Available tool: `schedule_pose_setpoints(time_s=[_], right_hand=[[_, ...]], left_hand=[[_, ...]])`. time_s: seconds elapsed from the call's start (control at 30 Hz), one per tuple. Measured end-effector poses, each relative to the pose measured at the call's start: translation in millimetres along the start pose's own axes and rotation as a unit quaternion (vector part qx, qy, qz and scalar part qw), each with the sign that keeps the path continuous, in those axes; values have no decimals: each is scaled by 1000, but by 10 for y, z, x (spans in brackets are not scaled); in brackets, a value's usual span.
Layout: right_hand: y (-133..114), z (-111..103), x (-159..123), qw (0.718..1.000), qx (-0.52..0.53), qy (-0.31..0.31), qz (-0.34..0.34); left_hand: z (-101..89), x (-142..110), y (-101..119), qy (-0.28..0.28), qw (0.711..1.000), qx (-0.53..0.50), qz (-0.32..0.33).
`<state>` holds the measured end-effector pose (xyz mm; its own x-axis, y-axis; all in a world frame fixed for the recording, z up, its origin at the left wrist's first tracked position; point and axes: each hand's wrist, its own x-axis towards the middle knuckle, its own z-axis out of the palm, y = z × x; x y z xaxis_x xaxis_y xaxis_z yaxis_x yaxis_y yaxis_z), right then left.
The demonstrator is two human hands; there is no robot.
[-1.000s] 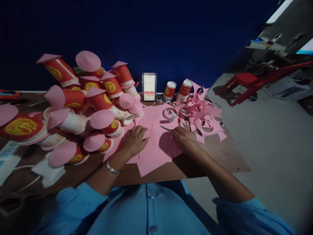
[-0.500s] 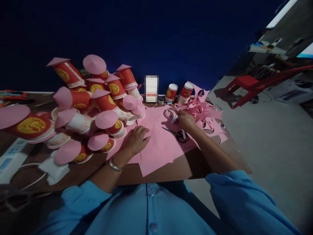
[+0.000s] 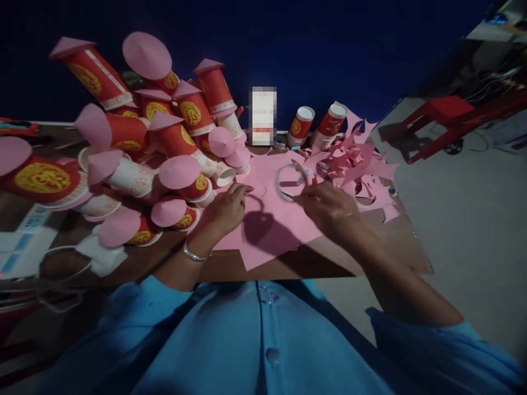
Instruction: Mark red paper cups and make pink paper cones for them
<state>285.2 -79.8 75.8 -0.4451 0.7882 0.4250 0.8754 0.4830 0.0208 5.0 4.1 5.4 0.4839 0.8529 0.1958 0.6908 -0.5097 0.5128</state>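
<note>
My right hand (image 3: 325, 206) is closed on a thin pale ring (image 3: 277, 181), like a narrow tape roll, held raised over the pink paper (image 3: 269, 249). The ring and hand cast a shadow on the sheets. A scissors blade tip (image 3: 287, 194) pokes out left of this hand, whose bulk hides the handles. Just behind the fingers lies a white glue stick (image 3: 305, 174). My left hand (image 3: 228, 208) is at the left part of the paper, loosely bent, its fingers apart from the thumb and nothing visible in them. A short curved mark (image 3: 264, 192) shows on the sheet.
Red and white paper cups with pink cone tops, such as this lantern-like one (image 3: 191, 109), crowd the left. Two cups (image 3: 300, 127) stand behind. Pink paper scraps (image 3: 362, 170) heap at right. A white power strip (image 3: 24, 236) and a red stool (image 3: 447, 118) flank the table.
My right hand has lifted the ring from the paper and moved toward the middle. My left hand's fingers have bent more. The camera view has tilted down.
</note>
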Motion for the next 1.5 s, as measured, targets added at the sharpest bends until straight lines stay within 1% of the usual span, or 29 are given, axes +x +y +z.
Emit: schedule_pose_setpoints(time_s=[0.07,0.1,0.13,0.2,0.27,0.43,0.6,0.83,0.93,1.1,1.27,1.37,1.5], right_hand=[[-238,113,-22,994,5,-62,-89],[-322,180,-24,989,12,-90,-119],[-383,245,-22,984,21,-108,-137],[-448,356,-16,978,31,-145,-150],[-468,432,-14,973,33,-164,-157],[-482,530,-40,972,24,-160,-168],[-500,588,-54,973,28,-149,-172],[-528,585,-20,969,44,-171,-170],[-536,561,-24,968,53,-179,-164],[-536,463,-50,967,56,-185,-168],[-538,377,-83,967,67,-204,-138],[-536,364,-113,969,66,-198,-134],[-528,373,-160,974,56,-168,-139]], left_hand=[[-83,-11,18,-3,1000,-11,9],[-125,-25,29,-7,1000,-14,11],[-166,-48,40,-10,1000,-13,8],[-233,-120,60,-8,1000,-12,-2],[-268,-222,67,-15,1000,-24,-6],[-226,-496,9,-7,998,-55,-32],[-153,-641,-44,8,997,-64,-47],[-170,-675,-29,-2,997,-39,-66],[-161,-680,-22,7,997,-43,-64],[-123,-687,-21,10,997,-50,-65],[-118,-687,-18,6,997,-50,-63],[-124,-689,-21,4,997,-52,-59],[-136,-691,-27,6,997,-53,-54]])
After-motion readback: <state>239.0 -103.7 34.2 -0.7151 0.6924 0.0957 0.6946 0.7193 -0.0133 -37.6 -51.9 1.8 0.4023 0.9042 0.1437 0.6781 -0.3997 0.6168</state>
